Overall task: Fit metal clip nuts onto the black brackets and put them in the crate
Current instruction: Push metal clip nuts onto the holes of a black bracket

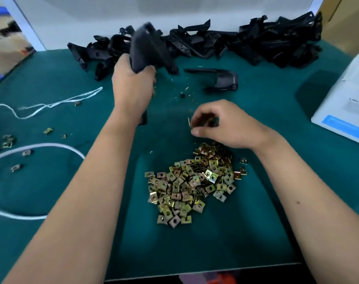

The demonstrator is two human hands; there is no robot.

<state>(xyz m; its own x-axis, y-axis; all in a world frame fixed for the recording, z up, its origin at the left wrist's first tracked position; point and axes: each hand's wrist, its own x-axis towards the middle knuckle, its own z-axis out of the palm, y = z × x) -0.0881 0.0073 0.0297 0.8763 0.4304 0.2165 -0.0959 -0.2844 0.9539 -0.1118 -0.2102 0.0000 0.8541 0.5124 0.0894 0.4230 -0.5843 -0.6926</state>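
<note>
My left hand (133, 87) grips a black bracket (148, 48), lifted off the green table and blurred by motion, in front of the long heap of black brackets (256, 44) along the back. My right hand (221, 124) hovers just above the far end of a pile of brass-coloured clip nuts (191, 185), its fingers curled and pinching a small clip nut (189, 122) that is mostly hidden. One more black bracket (215, 77) lies alone on the table between the heap and my right hand.
White cord (51, 104) and a white cable (58, 146) loop over the left of the green table (256, 222), among a few stray clip nuts (7, 140). A white box (346, 103) stands at the right edge. Cardboard boxes sit beyond the back corners.
</note>
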